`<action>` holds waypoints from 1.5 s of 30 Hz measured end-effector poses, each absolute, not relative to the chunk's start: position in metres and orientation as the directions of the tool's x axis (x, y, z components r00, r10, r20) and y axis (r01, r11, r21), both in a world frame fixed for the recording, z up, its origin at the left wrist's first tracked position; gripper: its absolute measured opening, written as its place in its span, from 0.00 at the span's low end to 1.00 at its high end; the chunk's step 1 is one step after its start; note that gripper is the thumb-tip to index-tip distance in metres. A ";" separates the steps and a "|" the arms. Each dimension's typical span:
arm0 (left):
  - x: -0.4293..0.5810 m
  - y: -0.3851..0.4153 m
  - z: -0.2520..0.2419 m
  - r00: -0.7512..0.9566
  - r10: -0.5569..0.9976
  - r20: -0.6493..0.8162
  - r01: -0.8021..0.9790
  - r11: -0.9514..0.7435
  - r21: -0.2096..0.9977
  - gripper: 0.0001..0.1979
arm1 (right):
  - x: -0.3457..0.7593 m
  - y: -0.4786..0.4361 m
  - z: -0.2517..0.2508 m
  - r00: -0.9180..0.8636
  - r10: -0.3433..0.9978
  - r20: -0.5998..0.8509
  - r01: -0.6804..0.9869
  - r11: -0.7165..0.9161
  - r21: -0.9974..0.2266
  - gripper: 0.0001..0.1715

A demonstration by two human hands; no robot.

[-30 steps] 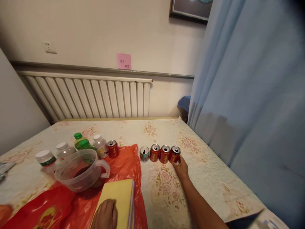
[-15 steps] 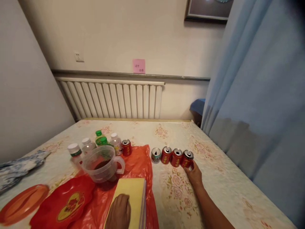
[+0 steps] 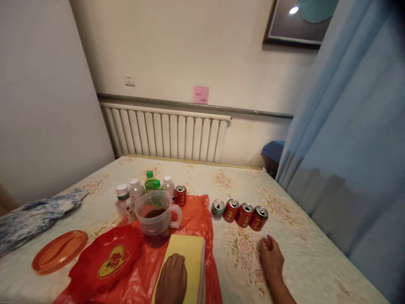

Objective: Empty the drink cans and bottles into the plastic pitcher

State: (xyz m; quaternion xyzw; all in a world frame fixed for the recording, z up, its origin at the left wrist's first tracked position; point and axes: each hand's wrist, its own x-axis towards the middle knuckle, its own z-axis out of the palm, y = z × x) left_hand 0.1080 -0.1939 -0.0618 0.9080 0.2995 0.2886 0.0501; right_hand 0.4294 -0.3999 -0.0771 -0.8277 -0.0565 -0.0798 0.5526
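Observation:
Four-sided and yellow, a thick stack of paper or notebook (image 3: pixel 192 249) lies on a red plastic bag (image 3: pixel 198 215). My left hand (image 3: pixel 172 276) rests palm down on it, fingers laid along the top. On the right, my right hand (image 3: pixel 272 257) is over the flowered cloth with loosely bent fingers and nothing in them. Just beyond it stands a row of opened cans: a small green-white can (image 3: pixel 217 210), then a red can (image 3: pixel 231 210), another red can (image 3: pixel 244 215) and a darker-topped red can (image 3: pixel 258 218). The right hand is apart from them.
A clear measuring jug (image 3: pixel 153 223) holds dark liquid. Several bottles (image 3: pixel 125 207) and a red can (image 3: pixel 180 195) stand around it. A red scalloped plate (image 3: pixel 91 259), an orange lid (image 3: pixel 60 251) and patterned cloth (image 3: pixel 41 217) lie left. A blue curtain (image 3: pixel 344 169) hangs at right.
My right hand has let go of the rightmost red can and drawn back toward me. The left hand stays on the yellow stack. The view has shifted left.

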 end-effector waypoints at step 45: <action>0.109 -0.195 -0.087 0.565 0.579 0.587 0.536 -0.799 0.272 0.13 | 0.302 -0.303 -0.013 0.858 0.435 0.273 0.381 -0.183 -0.906 0.18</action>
